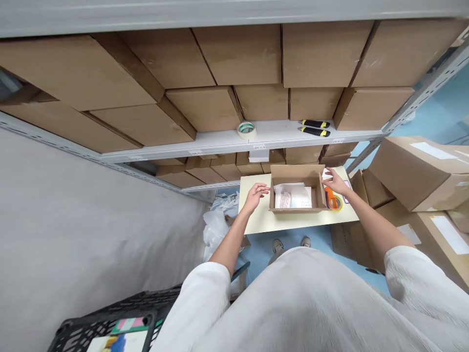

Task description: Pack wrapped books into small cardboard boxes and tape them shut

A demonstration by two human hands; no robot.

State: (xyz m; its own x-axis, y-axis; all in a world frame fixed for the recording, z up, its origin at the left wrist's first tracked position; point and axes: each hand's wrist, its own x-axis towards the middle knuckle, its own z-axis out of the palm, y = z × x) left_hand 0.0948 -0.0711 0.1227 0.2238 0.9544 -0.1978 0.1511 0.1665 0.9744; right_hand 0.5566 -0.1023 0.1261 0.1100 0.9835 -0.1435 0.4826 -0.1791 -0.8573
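An open cardboard box (296, 210) sits on a pale yellow table, its back flap raised. Inside lie a clear plastic-wrapped item (284, 198) and a white card or sheet (306, 198) with small print. Just off the box's left side is my left hand (257, 194), fingers stretched towards it and holding nothing. At the back right corner, my right hand (333, 181) has its thumb and fingers apart by the right flap (321, 190); whether it touches the flap is unclear. A small white piece of paper (326, 173) shows between those fingers. An orange tape dispenser (331, 198) lies beneath that wrist.
The yellow table (264, 222) stands below a metal shelf (220, 146) stacked with cartons. On the shelf are a tape roll (246, 129) and two yellow-black cutters (314, 128). Large cartons (414, 171) crowd the right; plastic bags (216, 225) and a black crate (110, 318) are left.
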